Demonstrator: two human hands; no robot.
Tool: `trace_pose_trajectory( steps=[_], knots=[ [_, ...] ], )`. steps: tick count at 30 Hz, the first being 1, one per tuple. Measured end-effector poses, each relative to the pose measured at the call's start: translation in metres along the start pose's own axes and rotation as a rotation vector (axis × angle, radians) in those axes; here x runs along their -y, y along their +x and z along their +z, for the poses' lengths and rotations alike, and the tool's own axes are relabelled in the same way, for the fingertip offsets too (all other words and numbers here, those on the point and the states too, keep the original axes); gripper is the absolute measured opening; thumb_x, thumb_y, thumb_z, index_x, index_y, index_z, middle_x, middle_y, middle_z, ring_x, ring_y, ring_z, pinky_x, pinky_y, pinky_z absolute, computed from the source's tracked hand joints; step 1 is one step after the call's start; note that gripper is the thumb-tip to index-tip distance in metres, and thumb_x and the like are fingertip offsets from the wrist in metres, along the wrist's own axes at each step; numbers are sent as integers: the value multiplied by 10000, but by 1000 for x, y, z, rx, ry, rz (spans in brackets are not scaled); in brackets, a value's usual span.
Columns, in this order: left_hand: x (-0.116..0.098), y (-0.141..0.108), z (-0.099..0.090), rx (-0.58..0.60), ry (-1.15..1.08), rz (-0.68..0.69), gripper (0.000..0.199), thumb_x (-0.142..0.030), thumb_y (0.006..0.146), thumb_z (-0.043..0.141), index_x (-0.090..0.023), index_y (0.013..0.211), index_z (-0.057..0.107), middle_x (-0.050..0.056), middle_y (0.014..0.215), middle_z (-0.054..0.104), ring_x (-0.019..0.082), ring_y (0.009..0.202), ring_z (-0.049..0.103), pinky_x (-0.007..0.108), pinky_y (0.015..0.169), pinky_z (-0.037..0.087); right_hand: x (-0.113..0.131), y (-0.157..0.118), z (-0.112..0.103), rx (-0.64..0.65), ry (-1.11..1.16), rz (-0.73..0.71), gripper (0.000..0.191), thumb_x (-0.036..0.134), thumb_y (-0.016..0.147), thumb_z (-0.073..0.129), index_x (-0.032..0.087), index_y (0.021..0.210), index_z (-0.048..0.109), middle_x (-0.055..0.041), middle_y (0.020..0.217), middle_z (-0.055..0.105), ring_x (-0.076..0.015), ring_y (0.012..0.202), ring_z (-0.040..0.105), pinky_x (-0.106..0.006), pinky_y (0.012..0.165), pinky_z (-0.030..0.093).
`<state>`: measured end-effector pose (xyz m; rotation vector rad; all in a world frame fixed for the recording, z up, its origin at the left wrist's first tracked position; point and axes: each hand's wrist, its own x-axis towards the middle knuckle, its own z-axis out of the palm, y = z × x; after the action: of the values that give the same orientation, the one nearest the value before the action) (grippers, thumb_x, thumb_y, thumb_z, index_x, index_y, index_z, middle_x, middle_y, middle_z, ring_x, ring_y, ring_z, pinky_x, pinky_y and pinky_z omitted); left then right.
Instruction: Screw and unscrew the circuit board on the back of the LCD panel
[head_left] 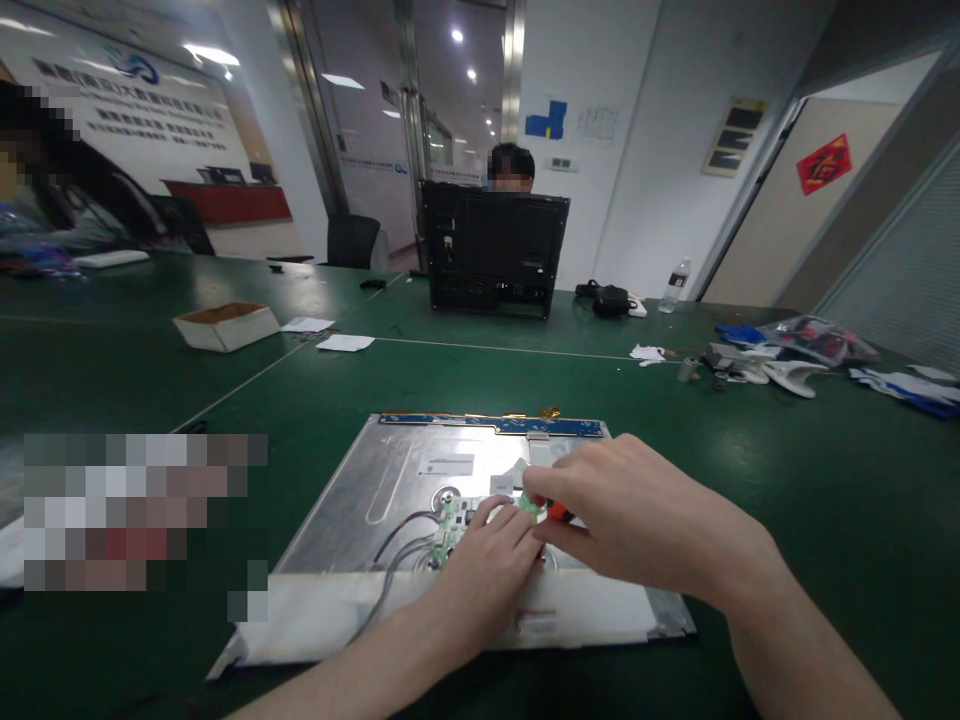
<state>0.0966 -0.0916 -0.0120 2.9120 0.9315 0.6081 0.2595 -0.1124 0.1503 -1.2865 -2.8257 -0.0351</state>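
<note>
A flat silver metal display panel (405, 470) lies face down before me, with a white strip along its near side and a blue circuit strip (450, 422) on its far edge. A small green circuit board (448, 520) sits on its middle, with dark and grey cables leading off to the left. My left hand (491, 555) has bent fingers pressed on this board and covers much of it. Just to its right, my right hand (626, 510) is closed around an orange-handled screwdriver (558, 511). The screwdriver's tip is hidden by the fingers.
An open box (226, 328) and white papers (345, 343) lie beyond the panel to the left. A black monitor (495, 250) stands at the far side, with a person behind it. Loose parts and bags (817, 338) are at right, near a water bottle (675, 285).
</note>
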Motion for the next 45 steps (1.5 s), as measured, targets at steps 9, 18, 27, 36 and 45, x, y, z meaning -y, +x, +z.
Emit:
trace_pose_trajectory(
  steps=[9, 18, 27, 36, 45],
  knots=[
    [0, 0, 1, 26, 7, -8, 142, -150, 866, 572, -181, 1002, 598, 52, 1054, 639, 229, 1040, 554, 421, 1020, 316, 2, 2, 4, -6, -5, 35, 84, 294, 863, 568, 213, 844, 582, -8, 743, 659, -152, 618, 542, -281, 502, 201],
    [-1, 1, -2, 33, 17, -24, 104, -158, 872, 564, -176, 971, 595, 47, 964, 637, 224, 965, 564, 419, 993, 335, -2, 3, 1, 15, 35, -1, 66, 192, 817, 542, 197, 882, 536, -16, 827, 661, -160, 673, 550, -282, 503, 240],
    [-1, 0, -1, 3, 7, -23, 77, -131, 859, 562, -184, 909, 585, 40, 939, 630, 222, 941, 566, 420, 977, 345, -1, 2, 0, 12, 6, 41, 44, 218, 834, 556, 203, 873, 544, -15, 817, 668, -169, 681, 574, -285, 508, 222],
    [-3, 0, -5, -17, 0, -12, 86, -134, 829, 586, -189, 886, 554, 33, 923, 611, 219, 922, 558, 417, 974, 337, -6, -3, -8, -4, -6, 57, 45, 228, 842, 570, 214, 854, 529, 14, 776, 656, -156, 638, 561, -280, 505, 232],
    [-5, 0, -20, 6, -80, -37, 162, -138, 792, 590, -190, 936, 539, 43, 974, 590, 227, 954, 532, 432, 983, 348, -14, -14, -15, -43, 2, 130, 130, 318, 825, 623, 224, 862, 542, 23, 714, 633, -142, 593, 536, -261, 512, 262]
  ],
)
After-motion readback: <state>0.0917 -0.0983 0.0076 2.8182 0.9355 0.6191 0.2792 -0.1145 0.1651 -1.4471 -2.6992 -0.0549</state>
